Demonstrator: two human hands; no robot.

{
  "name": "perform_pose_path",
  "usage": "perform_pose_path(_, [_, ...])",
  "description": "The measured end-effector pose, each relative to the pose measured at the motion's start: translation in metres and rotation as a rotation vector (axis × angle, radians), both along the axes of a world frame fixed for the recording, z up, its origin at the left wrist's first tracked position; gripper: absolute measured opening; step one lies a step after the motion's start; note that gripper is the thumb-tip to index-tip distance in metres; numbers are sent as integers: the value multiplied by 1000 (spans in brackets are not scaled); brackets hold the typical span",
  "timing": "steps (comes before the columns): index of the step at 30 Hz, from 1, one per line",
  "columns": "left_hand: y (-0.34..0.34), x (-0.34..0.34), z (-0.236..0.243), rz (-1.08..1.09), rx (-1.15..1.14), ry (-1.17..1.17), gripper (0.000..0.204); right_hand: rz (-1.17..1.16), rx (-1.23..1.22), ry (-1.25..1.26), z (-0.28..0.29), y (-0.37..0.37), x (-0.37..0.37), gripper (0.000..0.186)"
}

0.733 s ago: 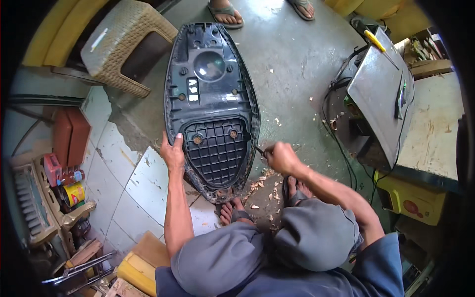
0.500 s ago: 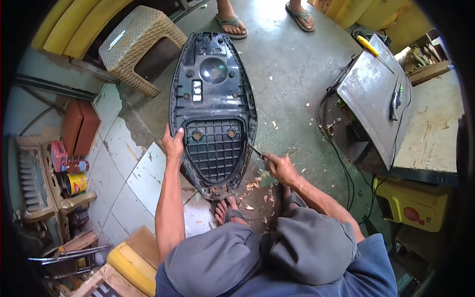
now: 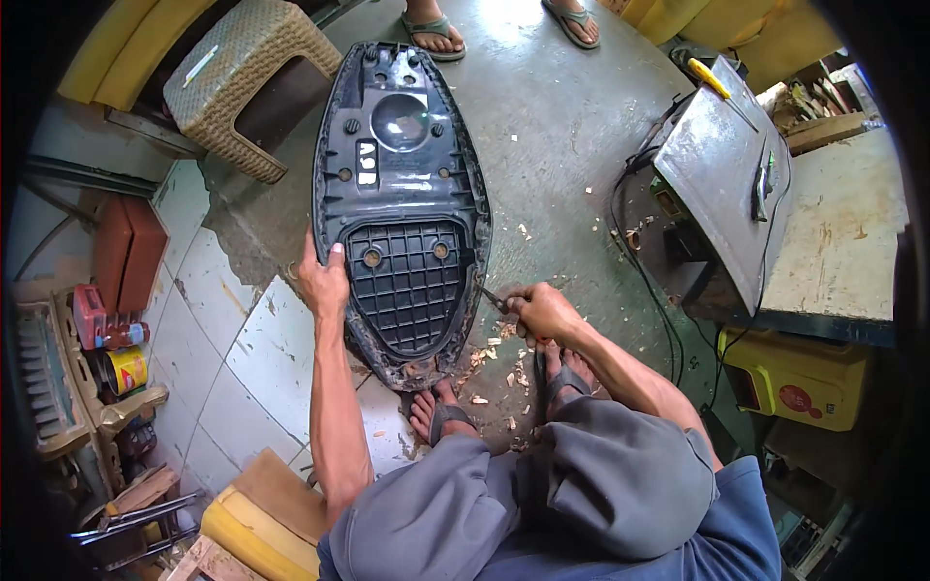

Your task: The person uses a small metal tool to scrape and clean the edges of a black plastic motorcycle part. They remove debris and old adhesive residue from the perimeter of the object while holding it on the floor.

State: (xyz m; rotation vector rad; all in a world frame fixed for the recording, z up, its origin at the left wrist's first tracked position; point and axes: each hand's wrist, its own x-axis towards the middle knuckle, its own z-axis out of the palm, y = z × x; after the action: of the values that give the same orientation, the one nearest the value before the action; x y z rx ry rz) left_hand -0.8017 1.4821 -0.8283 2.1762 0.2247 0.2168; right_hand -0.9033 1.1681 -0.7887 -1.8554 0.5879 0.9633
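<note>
A black motorcycle seat rests with its ribbed plastic underside facing up, its narrower front pointing away from me. My left hand grips its left edge, thumb over the rim and fingers beneath. Beside the right edge, my right hand is closed around a thin dark metal hand tool. The tool's tip meets the seat's rim; its exact kind is unclear. Rough, torn-looking material runs along the rim, most visibly at the near end.
Pale scraps litter the floor near my feet. A woven-pattern stool stands far left. On the right, a metal sheet carries a yellow-handled screwdriver; black cables hang beside it. Another person's sandaled feet are at the far edge.
The view has shifted slightly, with the surroundings moving left in the picture. My right hand has turned, and the tool's tip stays at the seat's right rim. My left hand keeps its grip.
</note>
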Motion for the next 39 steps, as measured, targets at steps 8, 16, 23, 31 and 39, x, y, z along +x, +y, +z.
perform_pose_path(8, [-19,-14,7,16,-120,-44,53,-27,-97,49,-17,12,5,30])
perform_pose_path(16, [-2,-3,-2,14,-112,-23,48,320,-229,-752,-85,11,-43,21])
perform_pose_path(23, [-2,-5,-4,23,-64,-13,54,186,-96,-149,-28,-1,-18,31])
perform_pose_path(31, [-11,-8,5,26,-49,-53,55,50,-4,93,9,18,0,32])
perform_pose_path(39, [-8,-5,-3,60,-162,4,53,310,-241,-553,-51,16,-36,23])
